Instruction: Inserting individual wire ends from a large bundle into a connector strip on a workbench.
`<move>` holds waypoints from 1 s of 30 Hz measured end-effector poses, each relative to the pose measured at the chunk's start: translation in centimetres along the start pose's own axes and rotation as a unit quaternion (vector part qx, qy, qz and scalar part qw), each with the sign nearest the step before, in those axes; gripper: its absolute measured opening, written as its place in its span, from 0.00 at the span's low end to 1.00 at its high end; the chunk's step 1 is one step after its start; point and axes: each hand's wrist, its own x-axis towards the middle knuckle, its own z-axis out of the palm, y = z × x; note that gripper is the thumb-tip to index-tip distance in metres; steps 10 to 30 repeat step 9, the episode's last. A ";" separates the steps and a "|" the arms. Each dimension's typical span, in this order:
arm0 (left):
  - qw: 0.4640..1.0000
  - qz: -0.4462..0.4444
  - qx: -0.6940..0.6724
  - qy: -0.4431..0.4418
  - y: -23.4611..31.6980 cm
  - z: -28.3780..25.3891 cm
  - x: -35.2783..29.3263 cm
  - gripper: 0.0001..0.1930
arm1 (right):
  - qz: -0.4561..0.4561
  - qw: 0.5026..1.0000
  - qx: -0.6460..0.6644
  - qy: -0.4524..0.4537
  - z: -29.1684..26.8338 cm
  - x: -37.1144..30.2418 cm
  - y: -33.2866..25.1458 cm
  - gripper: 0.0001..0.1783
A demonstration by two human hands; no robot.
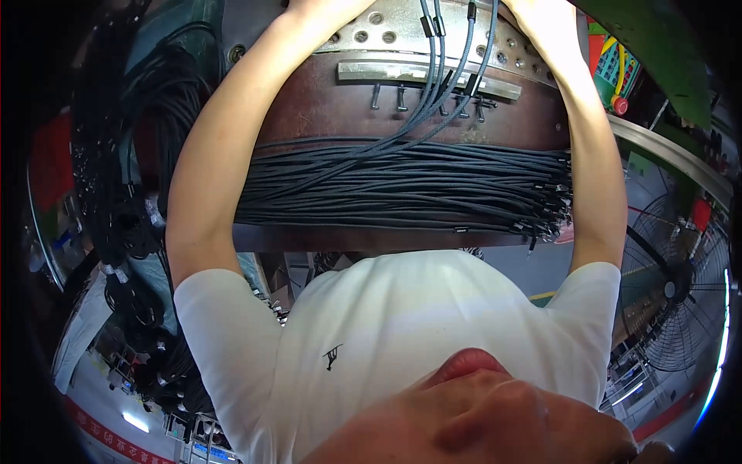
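Observation:
At the top edge, only the wrist end of my left hand [328, 9] shows, over a metal plate with round holes [375, 35]. My right hand [541, 9] is cut off by the same edge, farther right. The fingers of both lie outside the picture, so what they hold cannot be seen. Between my forearms, several dark braided cables [468, 58] with black sleeves run up out of view. They cross a metal bar [379, 71] and lead down to a thick bundle of similar cables [402, 189], laid crosswise near my chest with its connector ends on the right.
Several bolts [402, 99] stick out below the bar, over a brown work surface [309, 108]. More dark cables [166, 97] hang at the left. At the right are a red push button [619, 105], a pale curved rail [672, 147] and a large caged fan [671, 291].

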 end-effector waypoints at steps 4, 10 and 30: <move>0.998 -0.053 -0.032 0.002 0.3 -0.6 -0.8 0.13 | 0.127 0.977 0.088 -0.146 -1.7 1.2 -2.8 0.19; 0.995 -0.007 0.103 0.014 3.4 -4.8 -1.6 0.16 | 0.004 1.000 0.005 0.026 -0.6 0.2 -2.3 0.24; 0.995 -0.007 0.103 0.014 3.4 -4.8 -1.6 0.16 | 0.004 1.000 0.005 0.026 -0.6 0.2 -2.3 0.24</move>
